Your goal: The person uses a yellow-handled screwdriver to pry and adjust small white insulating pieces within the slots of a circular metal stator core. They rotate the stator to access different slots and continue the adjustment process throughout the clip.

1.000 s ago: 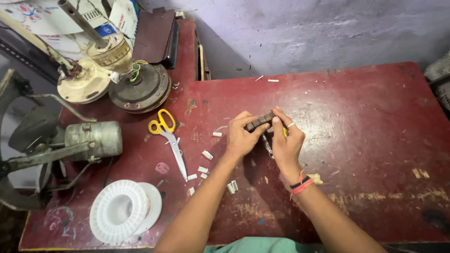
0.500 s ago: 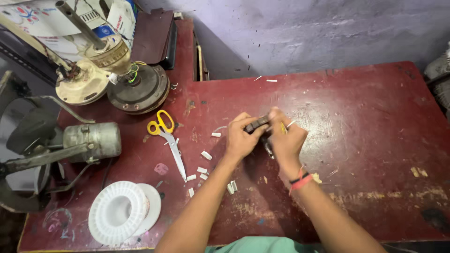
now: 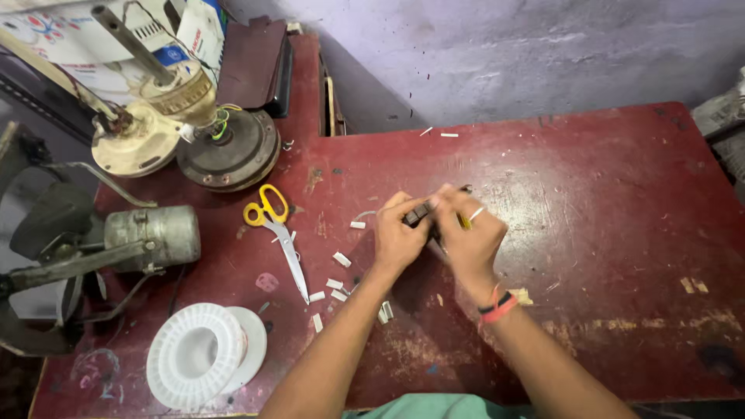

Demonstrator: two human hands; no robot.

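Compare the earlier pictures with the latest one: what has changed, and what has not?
Both hands have closed in: the left hand and right hand now cover most of the small dark part, earlier held more exposed. Scissors, white spool and white scraps lie unmoved.

Small dark part is mostly covered, pinched between left hand and right hand; its shape can't be made out. Thin yellow item under the right fingers is too small to identify. Grey motor at left: its bracket and stand run off the left edge. Far-left fan motor shaft is cut by the top edge. White bits near the scissors are too small to tell.
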